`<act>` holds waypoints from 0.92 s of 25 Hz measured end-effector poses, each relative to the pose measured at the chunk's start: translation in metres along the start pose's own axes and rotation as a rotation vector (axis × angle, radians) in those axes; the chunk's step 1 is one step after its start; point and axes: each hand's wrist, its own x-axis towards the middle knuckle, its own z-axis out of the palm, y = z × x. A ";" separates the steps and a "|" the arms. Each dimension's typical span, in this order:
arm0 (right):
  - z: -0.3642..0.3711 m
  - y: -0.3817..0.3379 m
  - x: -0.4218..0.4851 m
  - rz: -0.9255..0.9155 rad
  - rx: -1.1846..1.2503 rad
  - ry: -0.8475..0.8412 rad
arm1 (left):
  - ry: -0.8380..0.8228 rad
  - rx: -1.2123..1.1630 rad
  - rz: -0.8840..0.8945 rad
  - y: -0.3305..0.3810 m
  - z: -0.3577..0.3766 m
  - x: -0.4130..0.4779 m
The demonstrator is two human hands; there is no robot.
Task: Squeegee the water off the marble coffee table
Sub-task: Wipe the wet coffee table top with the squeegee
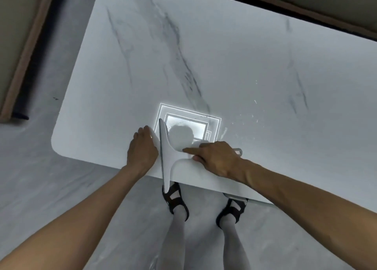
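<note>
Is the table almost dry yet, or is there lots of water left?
Hard to say. The right hand holds the squeegee, blade near the table's front edge, left hand resting beside it. Droplets glint right of the blade, so that patch is left. The rest looks dry, but glare hides thin water.

A white marble desk (234,51) with grey veins stands on a pale grey floor (51,178). A white squeegee (165,157) lies on its near edge, blade overhanging the rim. Water droplets (247,120) speckle the marble just right of it.
</note>
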 end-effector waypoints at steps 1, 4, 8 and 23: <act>0.005 0.006 -0.003 0.010 0.006 -0.002 | 0.014 -0.008 0.000 0.001 0.004 -0.005; 0.008 0.051 -0.032 0.118 0.022 0.045 | -0.032 0.019 0.020 0.009 0.015 -0.017; -0.005 0.124 -0.095 0.357 -0.012 0.128 | -0.073 -0.037 -0.021 0.019 0.022 -0.026; -0.001 -0.051 0.054 -0.094 -0.068 -0.039 | 0.061 -0.231 -0.295 -0.028 -0.004 -0.031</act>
